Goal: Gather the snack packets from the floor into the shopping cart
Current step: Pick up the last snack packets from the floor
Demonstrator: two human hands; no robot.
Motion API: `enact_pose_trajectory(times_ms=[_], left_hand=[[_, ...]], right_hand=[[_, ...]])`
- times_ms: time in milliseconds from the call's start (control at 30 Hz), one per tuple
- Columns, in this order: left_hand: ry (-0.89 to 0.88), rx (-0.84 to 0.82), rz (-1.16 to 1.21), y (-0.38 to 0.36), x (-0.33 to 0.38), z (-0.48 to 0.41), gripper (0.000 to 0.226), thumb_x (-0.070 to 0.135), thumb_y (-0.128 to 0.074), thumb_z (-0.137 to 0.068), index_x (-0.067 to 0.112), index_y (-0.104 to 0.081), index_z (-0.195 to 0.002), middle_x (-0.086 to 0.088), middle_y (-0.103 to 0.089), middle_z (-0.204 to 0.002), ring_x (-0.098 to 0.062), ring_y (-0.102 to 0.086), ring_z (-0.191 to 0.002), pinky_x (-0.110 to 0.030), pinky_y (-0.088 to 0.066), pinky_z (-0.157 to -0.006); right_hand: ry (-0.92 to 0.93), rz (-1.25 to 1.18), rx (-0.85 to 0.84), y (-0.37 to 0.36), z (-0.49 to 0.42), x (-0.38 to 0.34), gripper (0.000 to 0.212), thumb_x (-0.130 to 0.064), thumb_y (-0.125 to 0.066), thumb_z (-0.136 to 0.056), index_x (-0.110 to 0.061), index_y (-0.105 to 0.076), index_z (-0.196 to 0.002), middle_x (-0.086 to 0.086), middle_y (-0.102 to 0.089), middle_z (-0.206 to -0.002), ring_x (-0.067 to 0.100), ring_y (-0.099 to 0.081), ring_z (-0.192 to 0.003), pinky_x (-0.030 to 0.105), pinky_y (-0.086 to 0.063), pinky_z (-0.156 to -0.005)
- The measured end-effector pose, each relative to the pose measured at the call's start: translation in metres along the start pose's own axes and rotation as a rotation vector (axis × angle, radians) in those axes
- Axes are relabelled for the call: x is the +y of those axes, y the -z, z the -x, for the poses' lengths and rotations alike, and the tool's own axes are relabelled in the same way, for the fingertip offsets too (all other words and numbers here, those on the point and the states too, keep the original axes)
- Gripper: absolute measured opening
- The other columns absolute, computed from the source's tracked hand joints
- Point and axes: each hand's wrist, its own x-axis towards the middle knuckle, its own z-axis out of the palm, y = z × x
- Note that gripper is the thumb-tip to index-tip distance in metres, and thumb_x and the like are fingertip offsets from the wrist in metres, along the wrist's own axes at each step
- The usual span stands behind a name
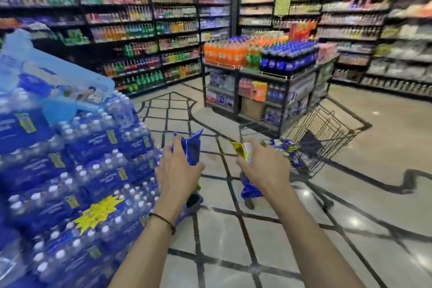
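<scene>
Floor: glossy polished tile. Cart: dark metal wire. Snack packets: shiny foil. Left water packs: glossy plastic wrap.

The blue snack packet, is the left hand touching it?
Touching. The head view shows the left hand wrapped around the blue snack packet.

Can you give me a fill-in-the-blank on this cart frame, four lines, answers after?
1. The left hand holds a ____ snack packet.
2. The right hand holds a ____ packet.
3. Packets already gathered lie inside the wire ____ to the right of the hands.
4. The stack of shrink-wrapped water bottles stands on the person's ____ side.

Missing words: blue; yellow; shopping cart; left
</scene>
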Motion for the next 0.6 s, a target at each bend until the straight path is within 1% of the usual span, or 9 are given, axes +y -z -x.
enact_pose_trajectory(times_ms=[67, 133, 167, 267, 367, 500, 600], left_hand=[[-0.049, -0.032, 0.023, -0.029, 0.017, -0.016, 0.084, 0.036, -0.075, -0.071, 0.024, -0.033, -0.143, -0.008, -0.049, -0.128, -0.035, -0.056, -0.108, -0.046, -0.049, -0.084], [-0.088, -0.07, 0.031, -0.06, 0.03, -0.034, 0.079, 0.035, -0.074, -0.069, 0.027, -0.035, -0.137, -0.007, -0.05, -0.118, -0.034, -0.057, -0.099, -0.043, -0.05, -0.078], [-0.099, -0.092, 0.036, -0.076, 0.036, -0.043, 0.076, 0.035, -0.073, -0.069, 0.028, -0.035, -0.135, -0.006, -0.05, -0.115, -0.033, -0.056, -0.097, -0.042, -0.05, -0.076], [-0.132, -0.175, 0.064, -0.124, 0.052, -0.076, 0.073, 0.034, -0.071, -0.07, 0.029, -0.036, -0.134, -0.004, -0.049, -0.112, -0.032, -0.057, -0.098, -0.044, -0.052, -0.077], [-0.158, -0.229, 0.106, -0.166, 0.062, -0.115, 0.073, 0.035, -0.072, -0.07, 0.029, -0.037, -0.133, -0.002, -0.05, -0.109, -0.031, -0.057, -0.098, -0.045, -0.052, -0.08], [-0.193, -0.272, 0.127, -0.208, 0.076, -0.173, 0.073, 0.037, -0.071, -0.07, 0.03, -0.036, -0.134, -0.002, -0.049, -0.109, -0.031, -0.059, -0.095, -0.043, -0.052, -0.078], [-0.266, -0.299, 0.135, -0.238, 0.1, -0.214, 0.077, 0.042, -0.069, -0.071, 0.03, -0.034, -0.138, -0.004, -0.052, -0.114, -0.031, -0.059, -0.1, -0.045, -0.053, -0.079]], right_hand=[[-0.05, 0.016, 0.008, -0.007, -0.02, 0.026, 0.059, -0.064, -0.044, -0.089, -0.032, -0.037, -0.139, 0.009, -0.063, -0.113, 0.033, -0.062, -0.101, 0.037, -0.038, -0.065], [-0.099, 0.023, 0.0, -0.016, -0.04, 0.047, 0.056, -0.064, -0.045, -0.09, -0.031, -0.039, -0.135, 0.008, -0.063, -0.113, 0.033, -0.062, -0.101, 0.037, -0.037, -0.066], [-0.115, 0.035, -0.01, -0.022, -0.051, 0.057, 0.056, -0.064, -0.045, -0.09, -0.031, -0.039, -0.134, 0.008, -0.063, -0.111, 0.033, -0.063, -0.099, 0.037, -0.038, -0.066], [-0.158, 0.074, -0.037, -0.044, -0.088, 0.079, 0.057, -0.063, -0.044, -0.089, -0.032, -0.037, -0.137, 0.007, -0.062, -0.106, 0.032, -0.063, -0.096, 0.037, -0.043, -0.066], [-0.202, 0.114, -0.049, -0.064, -0.128, 0.093, 0.059, -0.063, -0.043, -0.09, -0.032, -0.036, -0.139, 0.007, -0.064, -0.109, 0.031, -0.063, -0.097, 0.037, -0.047, -0.07], [-0.258, 0.158, -0.095, -0.083, -0.184, 0.103, 0.055, -0.063, -0.044, -0.089, -0.029, -0.04, -0.133, 0.006, -0.065, -0.108, 0.03, -0.063, -0.099, 0.038, -0.051, -0.074], [-0.298, 0.178, -0.072, -0.092, -0.228, 0.112, 0.055, -0.063, -0.044, -0.088, -0.03, -0.039, -0.131, 0.006, -0.064, -0.108, 0.03, -0.064, -0.096, 0.038, -0.051, -0.072]])
